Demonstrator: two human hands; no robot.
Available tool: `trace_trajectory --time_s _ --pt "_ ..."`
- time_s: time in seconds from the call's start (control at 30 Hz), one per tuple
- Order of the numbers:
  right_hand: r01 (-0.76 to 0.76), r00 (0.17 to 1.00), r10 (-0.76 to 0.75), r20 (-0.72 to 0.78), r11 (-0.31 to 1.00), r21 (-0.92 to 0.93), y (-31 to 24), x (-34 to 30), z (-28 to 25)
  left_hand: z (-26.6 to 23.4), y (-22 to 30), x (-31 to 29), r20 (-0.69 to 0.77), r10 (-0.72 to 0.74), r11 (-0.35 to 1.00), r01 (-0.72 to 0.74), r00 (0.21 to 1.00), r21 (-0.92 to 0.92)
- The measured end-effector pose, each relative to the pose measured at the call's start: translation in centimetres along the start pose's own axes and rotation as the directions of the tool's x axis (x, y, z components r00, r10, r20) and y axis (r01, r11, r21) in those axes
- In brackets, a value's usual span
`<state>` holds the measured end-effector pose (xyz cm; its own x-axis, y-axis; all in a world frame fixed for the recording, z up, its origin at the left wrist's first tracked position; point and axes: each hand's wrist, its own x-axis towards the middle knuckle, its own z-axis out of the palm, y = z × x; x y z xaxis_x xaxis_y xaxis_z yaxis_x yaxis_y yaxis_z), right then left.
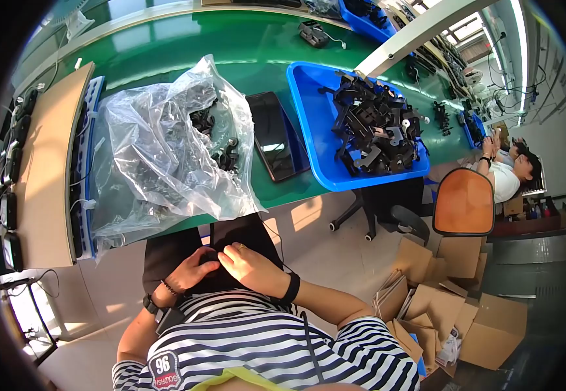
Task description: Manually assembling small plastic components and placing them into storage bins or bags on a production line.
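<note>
Over my lap, my left hand (190,270) and my right hand (252,268) meet around a small black part (210,256). The fingers of both are closed on it and cover most of it, so its exact kind cannot be made out. Ahead on the green table lies a clear plastic bag (159,150) with a few black plastic pieces (226,156) showing at its right side. A blue tray (315,124) heaped with black plastic parts (381,124) stands at the table's right front edge. Between bag and tray rests a dark flat tablet-like device (271,140).
A brown board (52,169) and a blue rack (87,176) border the left. Further back sits a black device with a cable (314,34). An orange-backed chair (464,202) and cardboard boxes (433,306) fill the right floor. Co-workers (504,173) sit at far right.
</note>
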<state>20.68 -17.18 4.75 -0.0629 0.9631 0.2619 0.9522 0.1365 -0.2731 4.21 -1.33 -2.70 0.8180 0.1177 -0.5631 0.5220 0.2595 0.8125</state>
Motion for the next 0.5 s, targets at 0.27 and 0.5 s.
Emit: trace_trajectory --time_s 0.27,0.5 --pt "-0.028 0.985 0.024 0.168 0.999 0.021 0.5 0.7 -0.8 0.0 0.3 -0.1 0.023 0.055 0.991 -0.057 0.998 0.118" --pt "-0.091 0.984 0.071 0.161 0.989 0.119 1.0 -0.1 1.2 -0.3 -0.4 -0.5 0.098 0.086 0.981 -0.101 0.991 0.163"
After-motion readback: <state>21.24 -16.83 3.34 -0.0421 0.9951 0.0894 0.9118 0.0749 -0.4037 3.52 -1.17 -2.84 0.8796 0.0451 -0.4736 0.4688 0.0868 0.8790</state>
